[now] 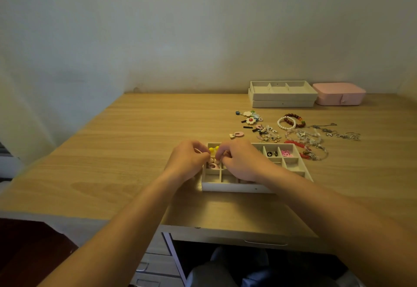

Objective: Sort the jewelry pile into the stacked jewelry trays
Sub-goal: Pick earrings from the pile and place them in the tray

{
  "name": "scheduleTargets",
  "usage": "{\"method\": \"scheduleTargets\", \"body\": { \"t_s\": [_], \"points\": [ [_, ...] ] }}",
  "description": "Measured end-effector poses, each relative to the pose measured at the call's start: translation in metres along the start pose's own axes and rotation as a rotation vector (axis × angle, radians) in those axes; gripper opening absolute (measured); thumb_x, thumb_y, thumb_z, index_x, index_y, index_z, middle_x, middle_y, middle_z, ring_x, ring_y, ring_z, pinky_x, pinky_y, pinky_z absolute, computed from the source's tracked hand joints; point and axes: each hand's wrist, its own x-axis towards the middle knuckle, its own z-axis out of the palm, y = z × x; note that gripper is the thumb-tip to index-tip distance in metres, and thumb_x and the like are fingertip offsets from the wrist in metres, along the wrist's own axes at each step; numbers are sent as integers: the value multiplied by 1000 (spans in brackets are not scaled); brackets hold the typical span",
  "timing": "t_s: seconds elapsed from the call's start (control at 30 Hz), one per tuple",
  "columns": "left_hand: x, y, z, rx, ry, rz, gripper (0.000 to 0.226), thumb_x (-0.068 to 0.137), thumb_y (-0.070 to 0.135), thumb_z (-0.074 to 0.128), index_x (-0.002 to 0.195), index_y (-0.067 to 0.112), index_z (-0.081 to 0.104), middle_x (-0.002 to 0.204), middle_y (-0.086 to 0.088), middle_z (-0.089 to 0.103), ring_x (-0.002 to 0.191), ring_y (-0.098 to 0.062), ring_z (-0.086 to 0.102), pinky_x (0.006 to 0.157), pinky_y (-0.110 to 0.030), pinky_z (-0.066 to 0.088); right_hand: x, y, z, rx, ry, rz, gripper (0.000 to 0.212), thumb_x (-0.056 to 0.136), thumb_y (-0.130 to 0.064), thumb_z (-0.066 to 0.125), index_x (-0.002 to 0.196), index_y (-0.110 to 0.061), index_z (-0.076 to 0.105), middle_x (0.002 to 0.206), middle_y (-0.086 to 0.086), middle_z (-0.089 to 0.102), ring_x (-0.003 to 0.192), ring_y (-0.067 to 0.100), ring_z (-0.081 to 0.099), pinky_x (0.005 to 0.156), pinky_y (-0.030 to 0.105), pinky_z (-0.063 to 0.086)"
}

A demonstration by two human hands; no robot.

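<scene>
Home room: wooden desk [135,151] with drawers [153,260], plain wall [158,27].

head cam | 1 view — forward-down | near desk [135,151]

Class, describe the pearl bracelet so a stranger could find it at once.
Start at the stacked trays by the wall. In front of them lies the loose jewelry. The pearl bracelet is the only white beaded ring there, overlapping a dark red bracelet.

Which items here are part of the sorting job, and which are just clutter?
Job: divided tray under the left hand and right hand; loose jewelry pile; stacked trays at the back.
Lying about: pink box beside the stacked trays; drawers below.
</scene>
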Motion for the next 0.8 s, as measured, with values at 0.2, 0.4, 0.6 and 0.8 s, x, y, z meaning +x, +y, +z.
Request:
{"method": "scheduleTargets", "body": {
  "t_s": [0.2,0.4,0.6,0.8],
  "points": [
    [-2,-3,8,-102,-15,-28,18,73,22,85,82,23,69,77,-3,73,72,-19,74,73,-42,62,-1,-1,-1,-25,-2,12,25,98,-12,51,103,-22,73,95,-1,63,76,7,55,60,22,41],
    [0,5,8,-86,-92,0,12,78,24,80,79,20,69,76,-3,72,63,-16,64,63,-33,55,3,9,-13,-27,87,43,24,99,-13,50,102,-22,72,103,-2,64,85,9,57,67,22,43],
    [24,18,5,-151,30,-5,9,84,29,72,79,23,69,78,2,65,74,-17,59,70,-33,49,28,39,-34,30,206,154,26,99,-14,49,104,-24,72,117,-1,67,103,15,61,89,36,53],
    [53,45,25,-250,23,27,5,88,25,68,87,20,69,84,1,66,79,-16,60,70,-33,50,63,54,-44,-71,240,180,26,99,-12,57,116,-24,72,123,-2,66,108,16,61,90,31,52]
  ]
}}
